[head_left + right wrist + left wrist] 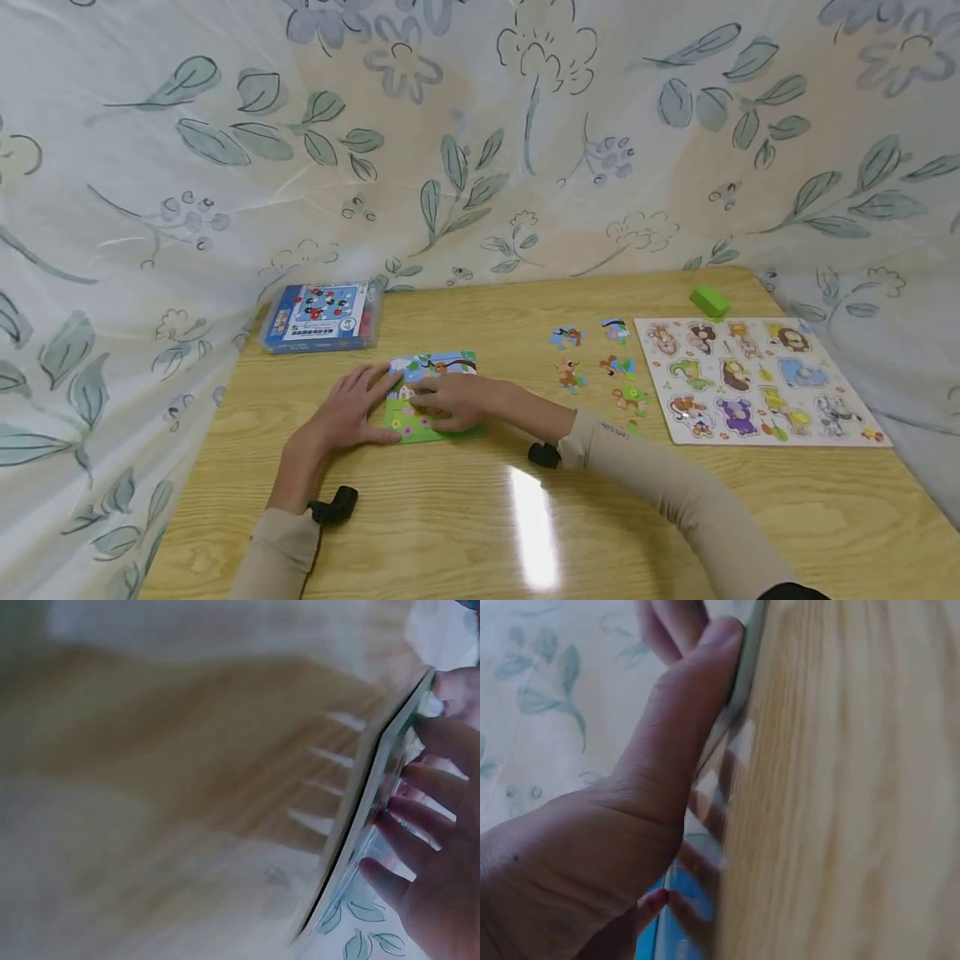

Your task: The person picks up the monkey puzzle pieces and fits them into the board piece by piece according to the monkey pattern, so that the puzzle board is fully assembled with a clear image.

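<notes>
A small picture puzzle board, with a green meadow, flowers and a branch, lies flat on the wooden table. At its left edge rests my left hand, fingers spread, the thumb at the lower left corner and the fingertips near the upper left. In the left wrist view, the thumb lies along the board's edge. My right hand reaches across the board and covers much of its middle and right. Extended fingers touch the board's face in the right wrist view. What lies under the palm is hidden.
Right of the board lie several loose puzzle pieces with animal pictures. Farther right is a white animal board, a green block at its top edge. A clear plastic box with a blue label stands at the back left. Floral cloth hangs behind.
</notes>
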The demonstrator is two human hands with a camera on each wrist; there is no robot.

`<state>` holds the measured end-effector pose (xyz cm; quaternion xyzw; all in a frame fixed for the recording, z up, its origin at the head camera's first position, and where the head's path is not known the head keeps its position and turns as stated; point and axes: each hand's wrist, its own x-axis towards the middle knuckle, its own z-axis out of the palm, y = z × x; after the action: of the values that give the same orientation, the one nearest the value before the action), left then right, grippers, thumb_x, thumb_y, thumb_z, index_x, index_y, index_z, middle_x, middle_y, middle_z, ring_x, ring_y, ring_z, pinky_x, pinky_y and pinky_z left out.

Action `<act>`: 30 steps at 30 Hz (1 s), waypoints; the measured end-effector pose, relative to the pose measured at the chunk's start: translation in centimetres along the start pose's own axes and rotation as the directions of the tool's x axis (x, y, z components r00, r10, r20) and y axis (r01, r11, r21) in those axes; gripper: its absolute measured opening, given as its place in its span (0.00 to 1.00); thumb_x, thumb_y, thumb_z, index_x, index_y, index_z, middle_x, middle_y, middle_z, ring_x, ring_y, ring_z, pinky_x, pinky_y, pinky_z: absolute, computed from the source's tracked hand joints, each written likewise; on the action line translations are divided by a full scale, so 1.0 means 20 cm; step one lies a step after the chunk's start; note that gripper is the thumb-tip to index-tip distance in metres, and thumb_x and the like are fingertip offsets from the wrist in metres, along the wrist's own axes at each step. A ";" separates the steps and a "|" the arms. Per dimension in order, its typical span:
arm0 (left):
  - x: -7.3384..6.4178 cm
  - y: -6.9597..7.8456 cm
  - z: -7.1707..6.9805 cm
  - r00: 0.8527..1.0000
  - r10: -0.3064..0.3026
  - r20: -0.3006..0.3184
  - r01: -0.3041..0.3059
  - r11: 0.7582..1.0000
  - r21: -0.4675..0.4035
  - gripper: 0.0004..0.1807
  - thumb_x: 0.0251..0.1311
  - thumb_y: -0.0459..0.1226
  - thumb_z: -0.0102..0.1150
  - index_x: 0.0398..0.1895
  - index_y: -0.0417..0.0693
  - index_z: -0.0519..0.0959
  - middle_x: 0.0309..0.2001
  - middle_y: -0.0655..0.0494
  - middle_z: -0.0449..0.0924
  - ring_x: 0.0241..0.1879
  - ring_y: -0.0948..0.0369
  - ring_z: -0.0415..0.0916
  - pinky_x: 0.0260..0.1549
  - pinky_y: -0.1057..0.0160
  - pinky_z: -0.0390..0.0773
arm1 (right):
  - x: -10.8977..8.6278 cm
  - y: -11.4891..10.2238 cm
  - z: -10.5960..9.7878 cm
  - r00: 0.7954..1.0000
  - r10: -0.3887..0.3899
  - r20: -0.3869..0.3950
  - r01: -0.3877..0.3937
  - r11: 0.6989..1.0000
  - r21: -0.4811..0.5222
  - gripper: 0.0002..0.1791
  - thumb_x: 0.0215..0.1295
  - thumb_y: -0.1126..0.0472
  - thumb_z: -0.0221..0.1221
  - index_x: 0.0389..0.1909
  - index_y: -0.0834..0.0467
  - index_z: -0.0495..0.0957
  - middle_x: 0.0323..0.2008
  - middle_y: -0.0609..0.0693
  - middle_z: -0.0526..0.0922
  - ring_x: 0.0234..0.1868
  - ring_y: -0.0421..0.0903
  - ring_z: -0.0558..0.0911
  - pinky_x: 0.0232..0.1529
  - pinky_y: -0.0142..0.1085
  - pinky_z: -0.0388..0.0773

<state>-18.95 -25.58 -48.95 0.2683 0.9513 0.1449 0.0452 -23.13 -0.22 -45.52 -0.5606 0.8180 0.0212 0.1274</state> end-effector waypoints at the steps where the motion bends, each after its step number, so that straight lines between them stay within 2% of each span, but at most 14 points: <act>1: 0.01 0.00 -0.01 1.000 0.002 0.012 -0.002 1.000 0.012 0.56 0.47 0.68 0.62 0.77 0.55 0.54 0.75 0.45 0.53 0.73 0.41 0.50 0.66 0.36 0.54 | 0.00 0.00 0.00 1.000 -0.004 0.002 0.004 1.000 -0.005 0.31 0.73 0.47 0.50 0.74 0.52 0.59 0.75 0.54 0.57 0.62 0.46 0.77 0.64 0.37 0.73; 2: 0.02 0.01 -0.02 1.000 0.002 0.021 -0.002 1.000 0.019 0.56 0.47 0.69 0.62 0.76 0.55 0.55 0.75 0.44 0.54 0.73 0.42 0.51 0.66 0.36 0.55 | -0.01 0.01 -0.01 1.000 -0.009 -0.001 0.009 1.000 -0.005 0.31 0.73 0.48 0.50 0.73 0.53 0.60 0.75 0.55 0.58 0.61 0.45 0.77 0.64 0.37 0.73; 6: 0.04 0.03 -0.05 0.999 -0.011 0.037 0.010 1.000 0.027 0.56 0.44 0.68 0.65 0.75 0.55 0.58 0.73 0.44 0.57 0.71 0.42 0.54 0.65 0.35 0.57 | -0.04 0.03 -0.01 0.999 -0.030 -0.015 0.030 0.999 0.015 0.32 0.73 0.49 0.51 0.73 0.56 0.60 0.74 0.56 0.58 0.68 0.49 0.70 0.69 0.40 0.68; 9: 0.03 0.04 -0.05 0.999 -0.021 0.049 0.019 0.999 0.029 0.56 0.43 0.67 0.66 0.75 0.54 0.59 0.72 0.43 0.58 0.71 0.41 0.56 0.64 0.35 0.59 | -0.12 0.06 0.01 0.997 -0.012 -0.080 0.022 0.993 0.117 0.33 0.72 0.50 0.53 0.73 0.58 0.60 0.74 0.58 0.58 0.74 0.53 0.61 0.72 0.44 0.63; 11: 0.03 0.04 -0.04 0.998 -0.028 0.059 0.026 0.999 0.022 0.57 0.43 0.67 0.66 0.75 0.54 0.59 0.73 0.43 0.57 0.71 0.41 0.55 0.65 0.35 0.58 | -0.22 0.08 0.02 0.990 0.029 -0.138 0.004 0.972 0.234 0.33 0.72 0.52 0.54 0.73 0.60 0.59 0.74 0.60 0.58 0.75 0.57 0.59 0.71 0.47 0.63; 13: 0.02 0.04 -0.03 0.998 -0.027 0.062 0.026 1.000 0.017 0.57 0.43 0.68 0.66 0.75 0.53 0.59 0.73 0.43 0.57 0.71 0.40 0.54 0.65 0.34 0.58 | -0.35 0.11 0.03 0.976 0.110 -0.190 -0.035 0.931 0.363 0.34 0.71 0.53 0.55 0.73 0.61 0.59 0.74 0.61 0.57 0.75 0.59 0.58 0.70 0.51 0.63; 15: 0.02 0.04 -0.03 0.998 -0.026 0.053 0.025 1.000 0.010 0.58 0.43 0.68 0.66 0.75 0.52 0.58 0.73 0.42 0.56 0.71 0.40 0.54 0.65 0.34 0.58 | -0.50 0.15 0.04 0.955 0.187 -0.229 -0.068 0.893 0.446 0.33 0.71 0.54 0.55 0.73 0.60 0.59 0.74 0.61 0.57 0.74 0.60 0.59 0.69 0.53 0.65; 19: 0.03 0.03 -0.03 0.999 -0.020 0.034 0.020 1.000 0.001 0.57 0.44 0.67 0.66 0.75 0.52 0.58 0.74 0.43 0.55 0.71 0.40 0.53 0.65 0.34 0.57 | -0.79 0.22 0.09 0.910 0.315 -0.268 -0.147 0.852 0.503 0.31 0.71 0.55 0.56 0.71 0.61 0.61 0.71 0.62 0.62 0.71 0.62 0.63 0.65 0.56 0.69; 22: 0.03 0.02 -0.03 0.999 -0.019 0.026 0.019 1.000 -0.008 0.57 0.44 0.66 0.66 0.75 0.51 0.57 0.74 0.43 0.55 0.71 0.40 0.53 0.65 0.33 0.56 | -0.98 0.26 0.14 0.882 0.385 -0.270 -0.193 0.820 0.538 0.31 0.70 0.57 0.57 0.71 0.62 0.62 0.70 0.64 0.64 0.70 0.63 0.65 0.62 0.58 0.70; 26: 0.02 0.01 -0.04 1.000 -0.010 0.018 0.011 1.000 -0.019 0.56 0.44 0.65 0.67 0.75 0.50 0.58 0.73 0.42 0.55 0.71 0.39 0.53 0.64 0.32 0.55 | -1.14 0.28 0.20 0.859 0.431 -0.276 -0.239 0.814 0.529 0.31 0.68 0.58 0.58 0.69 0.64 0.64 0.68 0.64 0.67 0.68 0.65 0.67 0.60 0.59 0.71; 30: 0.02 0.01 -0.04 1.000 -0.008 0.014 0.009 1.000 -0.017 0.56 0.44 0.65 0.68 0.75 0.51 0.58 0.73 0.42 0.55 0.71 0.40 0.53 0.64 0.32 0.55 | -1.21 0.29 0.24 0.852 0.442 -0.282 -0.259 0.822 0.507 0.31 0.69 0.59 0.58 0.69 0.66 0.64 0.67 0.66 0.68 0.69 0.68 0.65 0.61 0.61 0.69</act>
<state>-19.35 -25.48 -48.19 0.2649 0.9508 0.1509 0.0549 -19.34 24.84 -45.09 -0.3445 0.8992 -0.2564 0.0835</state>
